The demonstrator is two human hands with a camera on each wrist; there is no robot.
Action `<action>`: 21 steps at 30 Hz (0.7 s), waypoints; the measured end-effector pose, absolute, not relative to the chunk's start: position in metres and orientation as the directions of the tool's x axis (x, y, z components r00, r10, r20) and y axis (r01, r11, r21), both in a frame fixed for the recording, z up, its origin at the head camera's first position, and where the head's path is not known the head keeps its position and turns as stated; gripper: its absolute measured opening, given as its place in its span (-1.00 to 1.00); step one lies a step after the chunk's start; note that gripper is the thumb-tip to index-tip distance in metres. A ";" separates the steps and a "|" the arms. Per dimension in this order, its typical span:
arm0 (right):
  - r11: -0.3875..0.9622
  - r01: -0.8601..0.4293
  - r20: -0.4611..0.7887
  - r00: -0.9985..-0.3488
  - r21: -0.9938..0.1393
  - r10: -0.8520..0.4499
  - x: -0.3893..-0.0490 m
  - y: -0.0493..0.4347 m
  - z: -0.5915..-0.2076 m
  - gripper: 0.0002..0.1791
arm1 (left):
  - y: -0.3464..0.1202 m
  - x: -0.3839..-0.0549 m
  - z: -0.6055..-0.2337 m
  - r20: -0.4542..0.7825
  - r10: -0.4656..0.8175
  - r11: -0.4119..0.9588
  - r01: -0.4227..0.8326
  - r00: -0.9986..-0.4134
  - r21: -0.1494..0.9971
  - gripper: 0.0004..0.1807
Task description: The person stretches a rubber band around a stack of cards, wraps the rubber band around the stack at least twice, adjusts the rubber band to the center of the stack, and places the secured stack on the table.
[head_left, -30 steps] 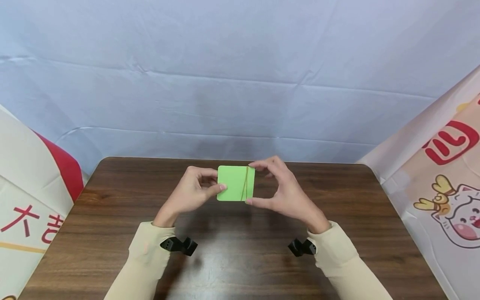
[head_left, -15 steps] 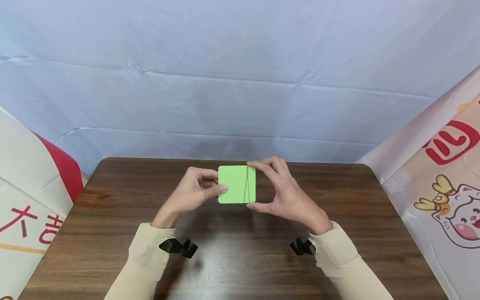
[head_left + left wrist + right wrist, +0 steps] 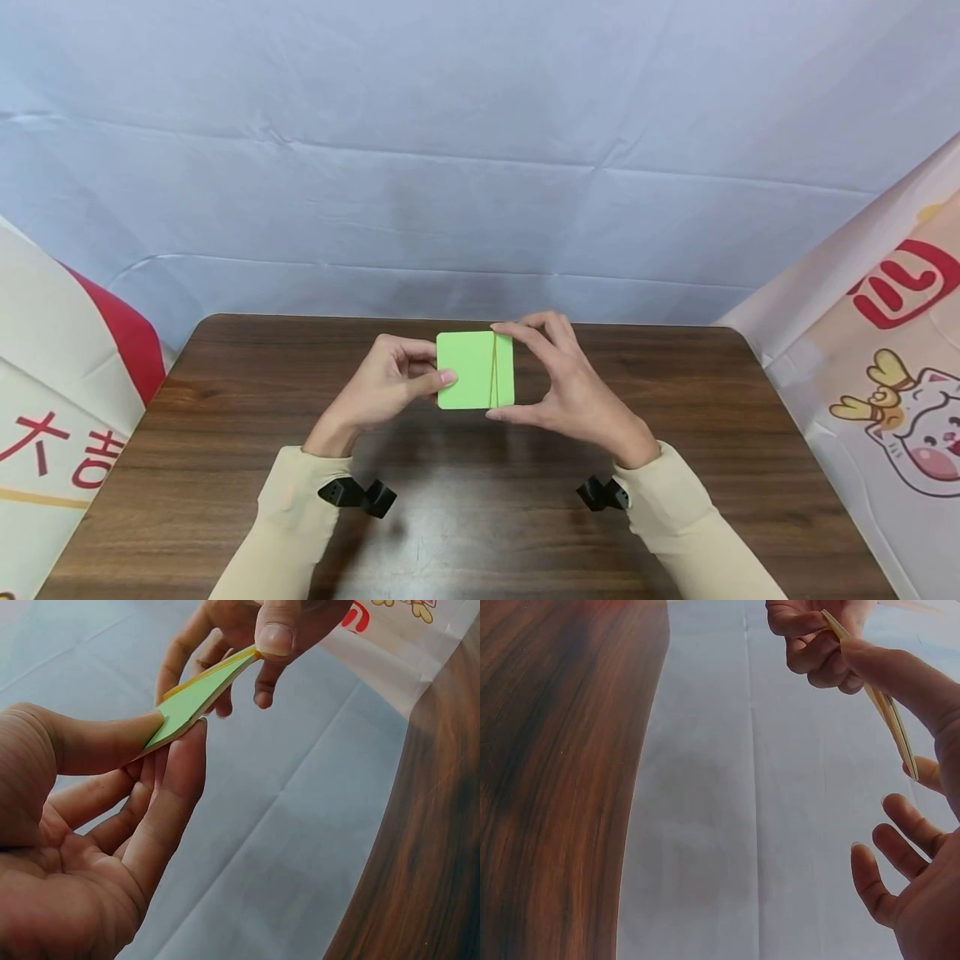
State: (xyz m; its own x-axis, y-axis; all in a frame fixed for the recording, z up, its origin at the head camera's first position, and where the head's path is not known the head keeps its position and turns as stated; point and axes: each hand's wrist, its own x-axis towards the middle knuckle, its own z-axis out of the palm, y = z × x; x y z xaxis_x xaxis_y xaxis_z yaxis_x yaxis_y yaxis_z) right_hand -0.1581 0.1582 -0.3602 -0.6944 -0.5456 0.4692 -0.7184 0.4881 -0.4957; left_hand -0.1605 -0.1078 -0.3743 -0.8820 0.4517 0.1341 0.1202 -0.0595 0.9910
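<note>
A thin square stack of light green cards (image 3: 463, 358) with rounded corners is held up above the table. Around it near the right side runs a yellowish rubber band (image 3: 493, 367), its strands making a narrow V. My left hand (image 3: 381, 382) pinches the left edge, thumb on the front face and fingers behind. With thumb and forefinger my right hand (image 3: 573, 387) spans the stack from bottom edge to top edge, fingertips right at the band. Seen nearly edge-on in the left wrist view, the stack (image 3: 187, 709) shows a pale side. The stack's back is hidden in the head view.
Below the hands lies a dark brown wooden table (image 3: 480, 517) with rounded far corners. Behind it hangs a pale blue-grey cloth (image 3: 480, 208). Printed sheets flank it, one at the left (image 3: 60, 375) and one at the right (image 3: 885, 400). Black wrist cameras sit at both cuffs.
The stack has tilted slightly to face the head camera more fully. The rubber band's lower end has shifted a little rightward, its V now narrower. Both hands keep nearly the same place.
</note>
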 end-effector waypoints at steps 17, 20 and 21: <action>0.516 -0.683 0.420 -0.727 -0.517 -0.542 -0.157 0.167 -0.360 0.04 | -0.103 -0.155 -0.371 0.056 0.420 -0.054 0.036 -0.906 0.998 -0.83; 0.496 -0.687 0.424 -0.722 -0.531 -0.547 -0.157 0.165 -0.362 0.01 | -0.102 -0.155 -0.371 0.053 0.429 -0.052 0.034 -0.902 0.998 -0.81; 0.488 -0.686 0.424 -0.722 -0.539 -0.547 -0.157 0.165 -0.363 0.01 | -0.101 -0.155 -0.371 0.052 0.433 -0.053 0.032 -0.900 0.998 -0.81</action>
